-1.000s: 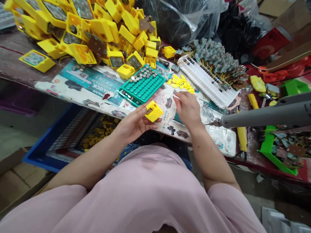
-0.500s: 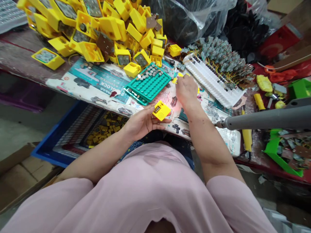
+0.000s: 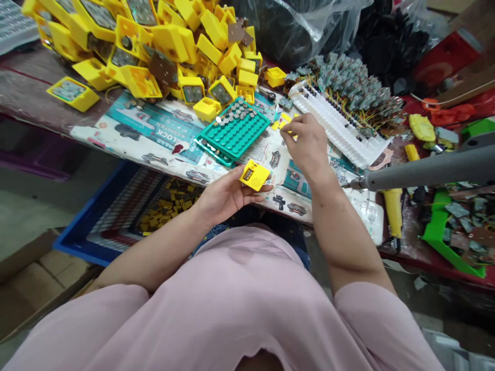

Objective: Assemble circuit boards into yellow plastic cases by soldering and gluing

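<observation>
The left hand (image 3: 226,196) holds a small yellow case (image 3: 254,175) in curled fingers just above the desk (image 3: 31,103) edge, with what looks like a grille facing up. The right hand (image 3: 309,147) hides most of the little yellow tabs (image 3: 285,118). Its fingertips face away, so I cannot tell whether they pinch one.

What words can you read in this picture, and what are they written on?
"LOCK", after a first letter too unclear to tell: big white letters on the teal part of the printed sheet on the table.
The smaller print beside that word and elsewhere on the sheet is too small and blurred to read.
The yellow box in the left hand shows no words that can be read.
</observation>
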